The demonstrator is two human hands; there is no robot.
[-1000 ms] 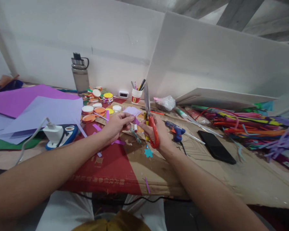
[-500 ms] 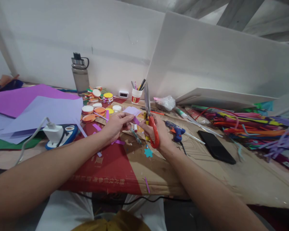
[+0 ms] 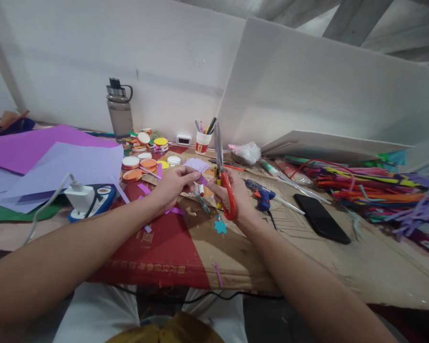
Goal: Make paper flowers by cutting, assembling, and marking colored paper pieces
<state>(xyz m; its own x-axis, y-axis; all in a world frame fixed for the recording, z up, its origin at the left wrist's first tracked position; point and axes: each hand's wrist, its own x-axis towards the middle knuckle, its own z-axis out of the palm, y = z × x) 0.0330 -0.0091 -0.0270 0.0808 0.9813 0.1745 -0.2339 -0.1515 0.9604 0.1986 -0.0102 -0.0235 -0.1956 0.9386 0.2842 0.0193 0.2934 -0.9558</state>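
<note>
Between my two hands is a small purple paper piece [image 3: 203, 180], pinched by the fingertips of my left hand [image 3: 177, 185]. My right hand [image 3: 238, 193] is closed round red-handled scissors [image 3: 229, 197], whose blades point up and away; its thumb and finger also touch the paper's right end. Beneath the hands, a blue star-shaped cutout [image 3: 220, 226] lies on the cardboard [image 3: 236, 259]. Purple paper strips [image 3: 176, 210] are scattered beside my left wrist. Behind the hands lies a stack of pale lilac paper [image 3: 196, 165].
Left are large purple sheets [image 3: 75, 159] and a power strip [image 3: 103, 197]; a water bottle [image 3: 120, 112] stands behind. Round discs [image 3: 131, 163] and a pen cup [image 3: 202, 143] sit at the back. Right are a glue gun [image 3: 265, 197], a phone [image 3: 320, 218] and pipe cleaners [image 3: 372, 183].
Almost nothing differs. Both hands keep hold of the purple paper and the scissors in the same place, with only a very slight shift of the view.
</note>
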